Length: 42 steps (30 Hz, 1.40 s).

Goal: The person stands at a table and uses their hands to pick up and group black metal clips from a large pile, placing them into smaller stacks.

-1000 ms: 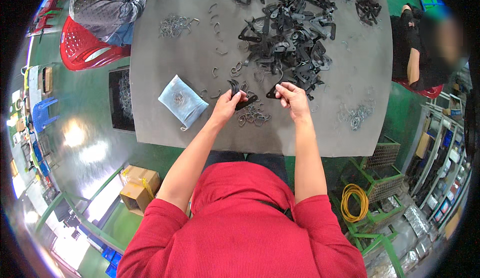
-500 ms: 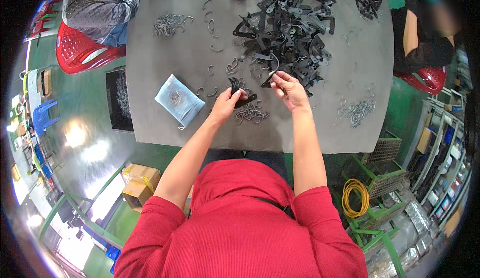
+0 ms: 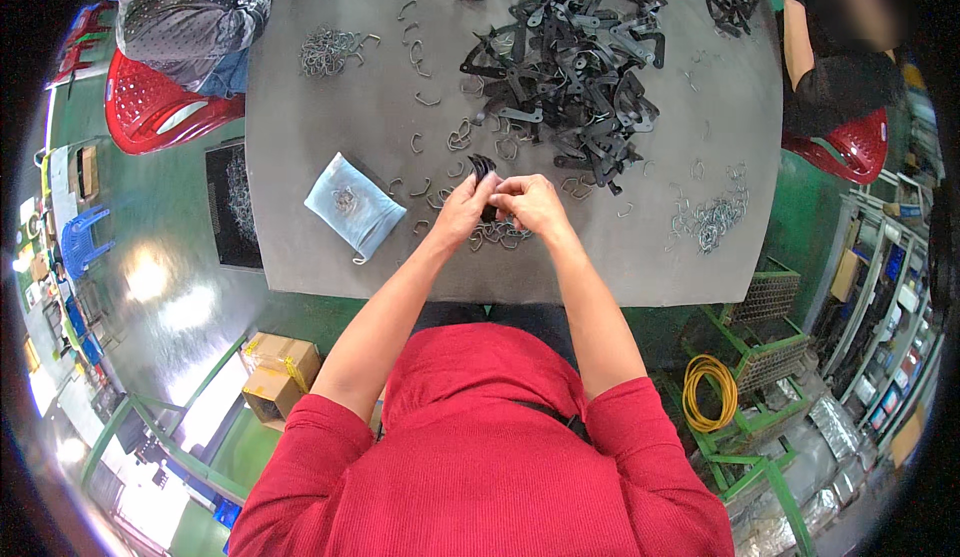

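Note:
My left hand (image 3: 463, 212) is closed around a small stack of curved black flat parts (image 3: 482, 166), whose hooked ends stick up past the fingers. Against it, my right hand (image 3: 532, 202) has its fingers pinched together at the stack; what lies between them is hidden. Just below both hands lies a small heap of bent wire clips (image 3: 502, 236). Beyond them spreads a large pile of similar black parts (image 3: 590, 82).
On the grey table (image 3: 380, 122), a light blue pouch (image 3: 354, 207) lies left, with wire clips on it. More clip heaps sit at far left (image 3: 333, 52) and right (image 3: 712, 219). Two people sit at the table's sides, on red chairs (image 3: 165, 107).
My right hand has come left and down from the edge of the pile, bringing a black part to my left hand. The two hands now meet.

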Tool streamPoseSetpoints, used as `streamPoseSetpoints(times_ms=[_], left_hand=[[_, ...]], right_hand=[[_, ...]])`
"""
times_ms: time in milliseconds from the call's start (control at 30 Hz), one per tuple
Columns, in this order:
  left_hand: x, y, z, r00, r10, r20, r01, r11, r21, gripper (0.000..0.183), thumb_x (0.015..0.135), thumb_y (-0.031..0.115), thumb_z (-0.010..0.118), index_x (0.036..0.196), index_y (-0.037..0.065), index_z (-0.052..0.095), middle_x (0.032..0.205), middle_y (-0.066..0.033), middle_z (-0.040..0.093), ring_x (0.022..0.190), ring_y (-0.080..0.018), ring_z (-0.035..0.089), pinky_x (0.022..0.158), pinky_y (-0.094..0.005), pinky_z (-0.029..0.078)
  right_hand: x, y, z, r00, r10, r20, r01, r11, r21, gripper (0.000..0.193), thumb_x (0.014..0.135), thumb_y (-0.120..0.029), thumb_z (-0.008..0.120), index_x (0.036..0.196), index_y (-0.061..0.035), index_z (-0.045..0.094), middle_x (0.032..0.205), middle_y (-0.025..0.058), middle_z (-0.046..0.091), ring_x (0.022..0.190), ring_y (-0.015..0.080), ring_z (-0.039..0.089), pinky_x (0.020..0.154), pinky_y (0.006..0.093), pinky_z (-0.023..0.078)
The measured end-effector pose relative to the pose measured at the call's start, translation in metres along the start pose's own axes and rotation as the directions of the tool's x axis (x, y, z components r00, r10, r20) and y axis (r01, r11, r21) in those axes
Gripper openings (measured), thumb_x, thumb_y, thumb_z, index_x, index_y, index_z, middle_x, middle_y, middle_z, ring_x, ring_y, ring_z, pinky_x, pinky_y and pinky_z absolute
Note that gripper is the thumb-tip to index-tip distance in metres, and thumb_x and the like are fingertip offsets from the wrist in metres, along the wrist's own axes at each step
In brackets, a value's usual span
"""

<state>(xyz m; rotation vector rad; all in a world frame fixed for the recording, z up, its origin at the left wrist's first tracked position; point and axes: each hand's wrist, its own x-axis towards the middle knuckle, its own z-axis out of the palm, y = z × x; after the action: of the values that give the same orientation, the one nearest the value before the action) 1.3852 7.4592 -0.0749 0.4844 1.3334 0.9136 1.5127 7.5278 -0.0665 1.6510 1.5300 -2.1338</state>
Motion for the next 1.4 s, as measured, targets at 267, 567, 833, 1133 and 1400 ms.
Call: streamPoseSetpoints(times_ms=[267, 567, 833, 1133, 1400], left_hand=[[0.01, -0.026, -0.03, 0.971, -0.052, -0.235, -0.01, 0.968, -0.252, 0.02, 0.085, 0.023, 0.051, 0.089, 0.004, 0.056, 0.077, 0.0, 0.057, 0.07, -0.0076, 0.051, 0.068, -0.0224, 0.041], [0.005, 0.002, -0.056, 0.991, -0.034, -0.128, -0.001, 0.963, -0.269, 0.02, 0.085, 0.023, 0.052, 0.092, 0.004, 0.054, 0.074, 0.0013, 0.053, 0.08, -0.011, 0.051, 0.077, -0.0251, 0.038], [-0.006, 0.001, -0.058, 0.988, -0.042, -0.151, 0.004, 0.971, -0.241, 0.021, 0.086, 0.024, 0.051, 0.088, 0.004, 0.055, 0.072, -0.0004, 0.055, 0.077, -0.0096, 0.05, 0.076, -0.024, 0.036], [-0.013, -0.013, -0.041, 0.989, -0.053, -0.135, 0.022, 0.974, -0.224, 0.021, 0.086, 0.026, 0.049, 0.088, 0.005, 0.055, 0.074, -0.0009, 0.057, 0.075, -0.0084, 0.051, 0.072, -0.0236, 0.038], [-0.019, -0.027, -0.012, 1.0, -0.015, 0.009, 0.013, 0.97, 0.243, 0.029, 0.089, 0.03, 0.043, 0.092, 0.003, 0.052, 0.081, -0.0019, 0.055, 0.076, -0.0087, 0.046, 0.07, -0.0238, 0.038]], right_hand=[[0.026, -0.057, -0.03, 0.834, -0.274, -0.479, 0.044, 0.898, -0.437, 0.025, 0.071, -0.036, 0.06, 0.077, -0.0122, 0.066, 0.078, 0.0118, 0.063, 0.075, 0.0303, 0.061, 0.067, 0.0389, 0.047], [0.105, -0.073, -0.099, 0.848, 0.255, -0.464, -0.163, 0.959, 0.23, 0.021, 0.07, -0.023, 0.068, 0.065, -0.0037, 0.062, 0.057, 0.0053, 0.058, 0.045, 0.0098, 0.05, 0.038, 0.0223, 0.037], [0.071, -0.056, -0.097, 0.985, 0.172, -0.016, -0.112, 0.704, 0.702, 0.024, 0.077, -0.028, 0.063, 0.073, -0.0068, 0.053, 0.059, 0.0011, 0.05, 0.04, 0.0044, 0.037, 0.033, 0.0157, 0.022], [0.033, 0.004, -0.052, 0.964, 0.267, 0.012, -0.212, 0.733, 0.646, 0.024, 0.082, -0.029, 0.055, 0.072, -0.0069, 0.053, 0.058, 0.0027, 0.054, 0.04, 0.0071, 0.042, 0.032, 0.0176, 0.025], [-0.007, 0.011, 0.027, 0.991, -0.021, -0.131, 0.058, 0.956, 0.288, 0.026, 0.084, -0.027, 0.053, 0.081, -0.0013, 0.056, 0.058, 0.0042, 0.055, 0.04, 0.0083, 0.045, 0.037, 0.0192, 0.032]])
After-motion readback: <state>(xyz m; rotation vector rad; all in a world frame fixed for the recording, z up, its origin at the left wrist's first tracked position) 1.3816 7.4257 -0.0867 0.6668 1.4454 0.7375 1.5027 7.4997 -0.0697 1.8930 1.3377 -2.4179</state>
